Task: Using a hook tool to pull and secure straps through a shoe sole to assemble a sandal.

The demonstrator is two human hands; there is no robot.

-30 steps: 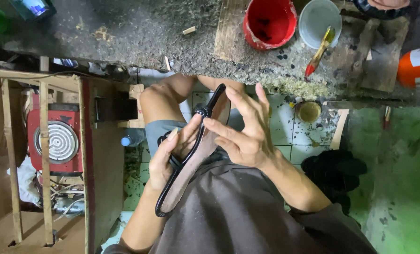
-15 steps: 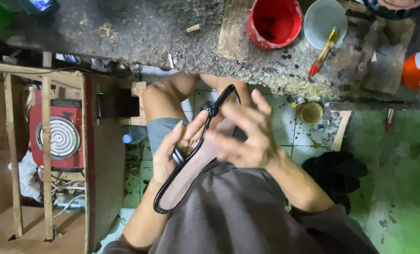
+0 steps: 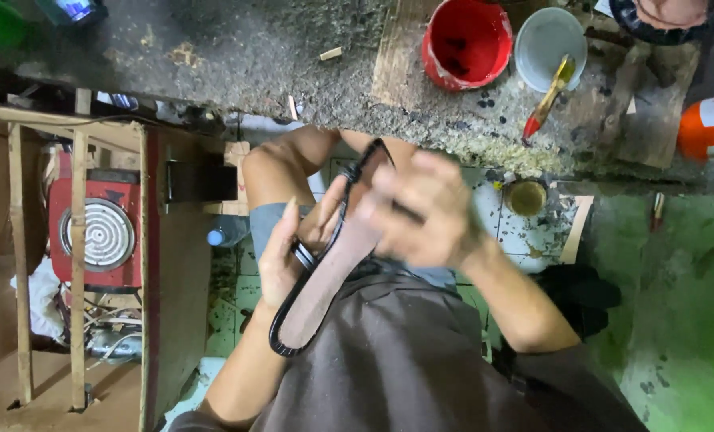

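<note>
The shoe sole (image 3: pixel 325 280) is a long, narrow piece with a dull brown face and a glossy black rim running all round it; a black strap loops up from its far end. It lies tilted over the person's lap, its rounded near end low against the grey-brown shirt (image 3: pixel 405 360) and its far end pointing up toward the edge of the rough concrete bench (image 3: pixel 237 56).

The left hand (image 3: pixel 289 256) closes round the sole from its left side, fingers wrapped under the rim and thumb lying along the brown face. The right hand (image 3: pixel 425 212) rests on the sole's upper part, just right of the strap, fingers spread and pressed flat rather than clenched (it is smeared by motion, so whether any fingertip pinches the strap cannot be told).

The hand covers the sole's far end, and its underside is out of sight.

Beyond the sole, on the bench, stand a red bucket (image 3: pixel 466 42) and a pale grey bucket (image 3: pixel 550 36) with a brush (image 3: pixel 545 102) leaning across its rim. Well to the left of the sole sits a red electric hotplate (image 3: pixel 93 232) inside a wooden frame. An orange-and-white container (image 3: pixel 710 124) is cut off by the right edge.
</note>
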